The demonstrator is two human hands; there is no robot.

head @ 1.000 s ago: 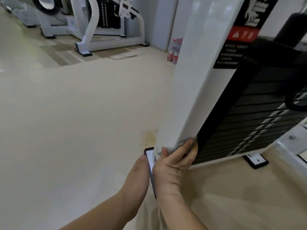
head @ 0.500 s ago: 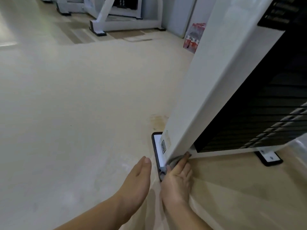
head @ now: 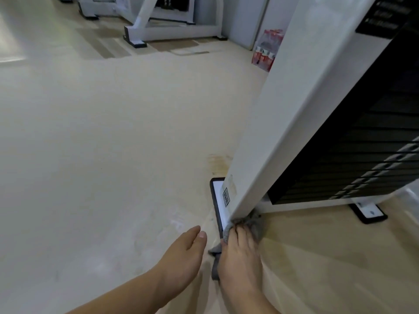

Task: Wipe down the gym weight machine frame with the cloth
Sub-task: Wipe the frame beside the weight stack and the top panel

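Two hands reach in from the bottom edge, low by the foot of the white weight machine frame (head: 283, 132). The right hand (head: 240, 248) holds the grey cloth (head: 252, 223), its fingers bent over the bunched fabric and pressing it against the lowest corner of the slanting upright, where the upright meets the black-rimmed foot plate (head: 216, 200). Most of the cloth lies beyond and under the fingertips, touching the frame, while a loose tail of it hangs out on the thumb side of the palm, between the two hands. The left hand (head: 183, 252) is just beside the right, apart from the cloth and the frame, with fingers straight and close together, palm down over the floor (head: 90, 155), holding nothing; whether it touches the floor I cannot tell. A small sticker (head: 226, 196) with a square code sits on the side of the upright just above the cloth. To the right of the upright stands the black weight stack (head: 351, 155), with another foot (head: 368, 213) of the frame below it. A brownish stain (head: 218, 164) marks the floor beyond the foot plate. Farther back, a pack of red-labelled bottles (head: 266, 51) rests by the wall, and a second machine (head: 158, 23) stands well apart at the top.
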